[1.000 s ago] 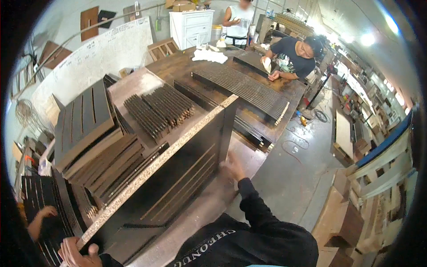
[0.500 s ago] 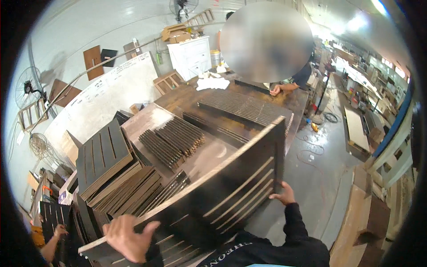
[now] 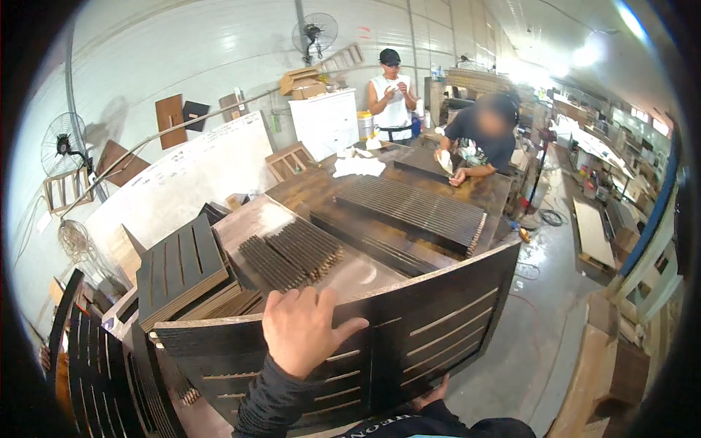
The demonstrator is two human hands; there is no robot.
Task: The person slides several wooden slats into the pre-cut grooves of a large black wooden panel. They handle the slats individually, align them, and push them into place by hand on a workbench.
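A large dark slotted wooden panel [image 3: 387,315] stands on edge across the front, its pale top edge toward me. Over that top edge, left of the middle, my left hand [image 3: 299,330] is closed, fingers on the far side and thumb lying along the near face. Low on the panel, right of the middle, my right hand [image 3: 431,395] grips the bottom edge; most of its fingers are hidden. Just beyond the panel, two bundles of dark slats [image 3: 292,250] lie on the worktable [image 3: 365,271]. To their left sits a stack of slotted dark panels [image 3: 180,264].
A row of long dark slats [image 3: 412,212] lies farther along the table. A co-worker [image 3: 485,139] leans over the far end with a cloth; another person [image 3: 392,98] stands behind. More slotted panels [image 3: 91,358] stand at left. Boards [image 3: 584,358] line the right side.
The panel has swung, its right end coming lower and its left end higher. My left hand has shifted right along the top edge; my right hand has moved from the right end to the bottom edge.
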